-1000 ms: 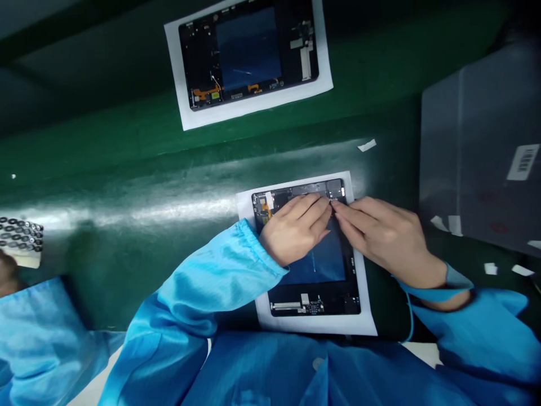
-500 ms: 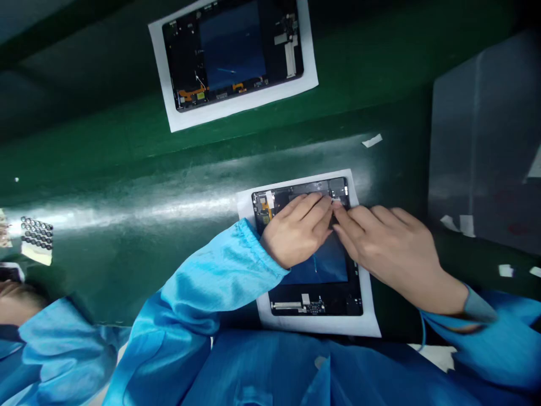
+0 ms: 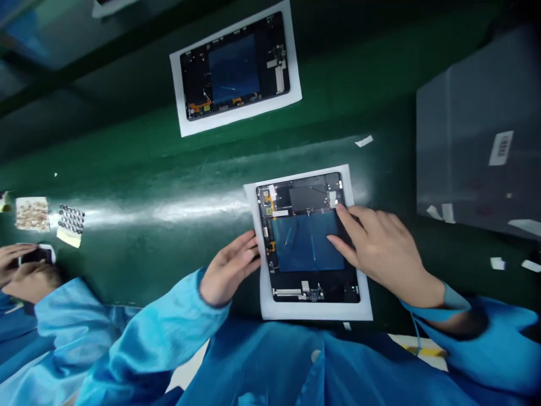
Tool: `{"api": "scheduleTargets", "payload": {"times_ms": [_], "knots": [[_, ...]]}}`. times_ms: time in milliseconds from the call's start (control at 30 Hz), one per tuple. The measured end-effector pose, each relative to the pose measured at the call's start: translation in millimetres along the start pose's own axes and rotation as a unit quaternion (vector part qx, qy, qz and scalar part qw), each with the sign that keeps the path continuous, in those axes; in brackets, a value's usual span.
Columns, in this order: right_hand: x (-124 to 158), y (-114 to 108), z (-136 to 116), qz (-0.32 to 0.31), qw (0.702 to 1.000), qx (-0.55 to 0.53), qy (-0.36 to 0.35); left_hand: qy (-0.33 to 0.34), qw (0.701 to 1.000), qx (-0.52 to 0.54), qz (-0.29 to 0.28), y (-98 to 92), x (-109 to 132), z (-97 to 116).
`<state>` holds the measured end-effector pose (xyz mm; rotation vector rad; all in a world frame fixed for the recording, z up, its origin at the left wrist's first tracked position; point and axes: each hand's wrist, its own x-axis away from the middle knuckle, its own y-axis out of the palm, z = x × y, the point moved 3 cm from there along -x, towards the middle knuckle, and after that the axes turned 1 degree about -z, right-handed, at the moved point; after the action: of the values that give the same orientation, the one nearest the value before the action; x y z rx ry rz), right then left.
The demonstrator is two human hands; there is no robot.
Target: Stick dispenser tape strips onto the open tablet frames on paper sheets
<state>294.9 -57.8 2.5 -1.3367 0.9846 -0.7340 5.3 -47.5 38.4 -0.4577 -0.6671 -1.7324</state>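
the opened tablet (image 3: pixel 307 241) lies face-flat on a white sheet (image 3: pixel 316 312) right in front of the person, its innards bare. i'd judge it thin and light for its breadth, stiff along its frame but fragile within, with ribbons, small connectors and that smooth blue panel (image 3: pixel 300 256) all exposed; the dark rim at the two long sides looks the safest place to take hold, and the sheet could well slide on the glossy bench. the right hand (image 3: pixel 380 245) is partly open, forefinger tip at a white tab (image 3: pixel 332 197) near the upper right corner, thumb spread away over the panel, so nothing seems pinched. the left hand (image 3: pixel 230 270) is loosely open at the sheet's left edge, gripping nothing; whether it touches the frame i can't tell. around them runs the green bench (image 3: pixel 160 276), with a second opened tablet (image 3: pixel 234 67) farther off on its own sheet, a grey box (image 3: pixel 469 141) to the right, and, well to the left, another person's hands (image 3: pixel 38 282) around a small device.
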Motion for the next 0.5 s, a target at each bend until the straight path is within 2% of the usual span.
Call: {"api": "scheduleTargets", "payload": {"times_ms": [100,167,233,333,433,500], "knots": [[-3,-3,-5,0.009,1.0,0.008,-0.01,0.034,0.997,-0.074,-0.016,19.4,-21,-4],[-9,-11,-8,0.032,0.999,-0.018,-0.02,0.062,0.991,-0.118,-0.002,12.9,-38,-8],[-21,-21,-6,0.08,0.995,-0.054,-0.022,0.061,0.989,-0.128,0.028,-14.6,-52,-9],[-64,-24,10,0.126,0.989,-0.082,0.007,0.073,0.982,-0.14,0.104,-82.3,-61,12],[-138,-9,29,0.085,0.993,-0.069,0.046,0.111,0.961,-0.173,0.185,-144.5,-59,56],[-192,4,37,0.016,0.997,-0.037,0.061,0.13,0.944,-0.199,0.228,-168.2,-55,85]]}}
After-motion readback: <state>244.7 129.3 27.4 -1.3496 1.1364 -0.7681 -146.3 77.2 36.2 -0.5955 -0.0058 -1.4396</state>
